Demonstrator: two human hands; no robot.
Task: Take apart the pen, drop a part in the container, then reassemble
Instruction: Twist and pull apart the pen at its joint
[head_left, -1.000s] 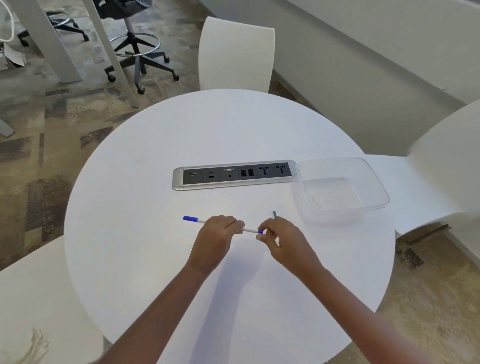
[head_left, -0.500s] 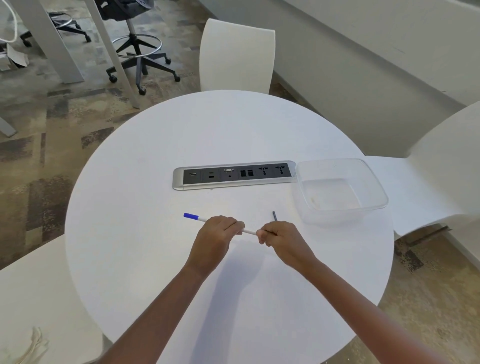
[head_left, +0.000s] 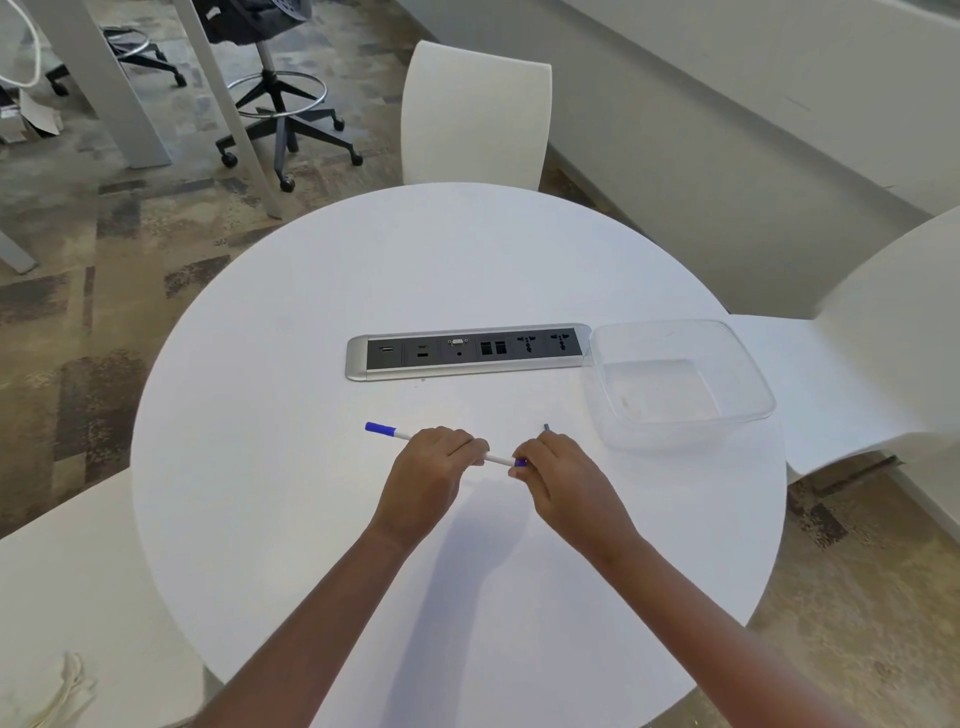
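Observation:
A slim white pen (head_left: 497, 459) with a blue end cap (head_left: 380, 428) is held level just above the round white table (head_left: 311, 519). My left hand (head_left: 423, 480) is wrapped around its middle. My right hand (head_left: 563, 480) pinches the pen's right end, where a blue tip piece (head_left: 520, 462) shows between the fingertips. A small dark grey part (head_left: 546, 427) sticks up just behind my right hand; whether my hand holds it I cannot tell. A clear plastic container (head_left: 748, 379) sits to the right with nothing visible in it.
A silver power and data socket strip (head_left: 467, 352) is set into the table's middle, touching the container's left corner. White chairs stand behind (head_left: 475, 111), at the right (head_left: 883, 338) and at the lower left (head_left: 78, 597). A black office chair (head_left: 270, 78) is on the carpet beyond.
My right hand closed over the pen's right end half a second ago and has now eased back, so the blue tip piece shows again. My left hand has held still.

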